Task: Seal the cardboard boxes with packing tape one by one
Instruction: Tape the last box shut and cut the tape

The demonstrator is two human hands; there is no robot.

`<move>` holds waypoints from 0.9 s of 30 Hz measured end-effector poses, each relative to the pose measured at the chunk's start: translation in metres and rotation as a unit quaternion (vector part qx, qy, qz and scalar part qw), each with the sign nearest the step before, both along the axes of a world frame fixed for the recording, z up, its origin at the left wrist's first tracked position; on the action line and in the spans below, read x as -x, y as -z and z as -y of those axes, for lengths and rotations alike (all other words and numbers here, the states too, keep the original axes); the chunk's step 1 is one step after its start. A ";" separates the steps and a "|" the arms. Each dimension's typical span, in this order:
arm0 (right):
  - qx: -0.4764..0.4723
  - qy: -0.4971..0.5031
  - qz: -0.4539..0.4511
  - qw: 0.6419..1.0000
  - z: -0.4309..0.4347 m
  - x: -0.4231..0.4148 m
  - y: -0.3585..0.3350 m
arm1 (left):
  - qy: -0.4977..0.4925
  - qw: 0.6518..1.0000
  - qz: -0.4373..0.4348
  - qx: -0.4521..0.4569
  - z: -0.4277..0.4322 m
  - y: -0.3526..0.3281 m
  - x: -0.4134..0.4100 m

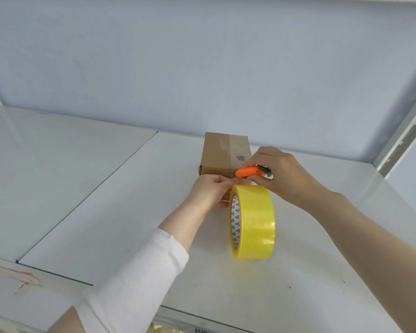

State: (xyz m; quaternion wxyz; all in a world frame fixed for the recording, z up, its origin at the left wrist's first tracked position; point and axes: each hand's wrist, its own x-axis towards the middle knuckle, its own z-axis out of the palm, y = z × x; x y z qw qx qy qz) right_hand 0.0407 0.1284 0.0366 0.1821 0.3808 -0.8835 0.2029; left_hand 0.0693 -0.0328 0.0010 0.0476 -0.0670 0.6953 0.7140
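A small brown cardboard box [222, 153] lies on the white table [106, 188], with a clear tape strip along its top. A yellow roll of packing tape [255, 222] stands on its edge just in front of the box. My left hand [211, 192] pinches the tape at the box's near edge, right above the roll. My right hand [279, 174] holds a small orange carrot-shaped cutter [249, 171] with a green end, its tip at the tape beside my left fingers. The near face of the box is hidden behind my hands.
A pale wall rises behind the table, with a metal rail [404, 131] at the right. A seam [89, 195] splits the tabletop diagonally. At the lower left lies a white sheet with pink marks [15, 282].
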 end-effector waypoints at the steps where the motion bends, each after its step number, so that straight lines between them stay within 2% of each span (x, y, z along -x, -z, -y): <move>1: 0.000 0.000 0.001 1.000 -0.002 0.000 -0.001 | 0.001 1.000 0.000 0.002 0.001 0.000 0.001; 7: -0.015 0.031 0.023 0.999 -0.032 -0.005 -0.006 | -0.002 1.000 0.003 0.008 0.005 0.003 0.001; 13: 0.062 0.021 0.020 0.998 -0.025 -0.009 -0.018 | -0.002 1.000 0.008 0.013 0.005 0.002 0.002; 17: 0.047 -0.001 0.037 0.998 -0.011 -0.008 -0.011 | -0.007 1.000 0.012 0.006 0.003 0.001 0.000; 27: 0.003 -0.009 0.010 1.000 -0.009 -0.001 0.003 | -0.012 1.000 0.019 0.010 0.003 0.001 0.001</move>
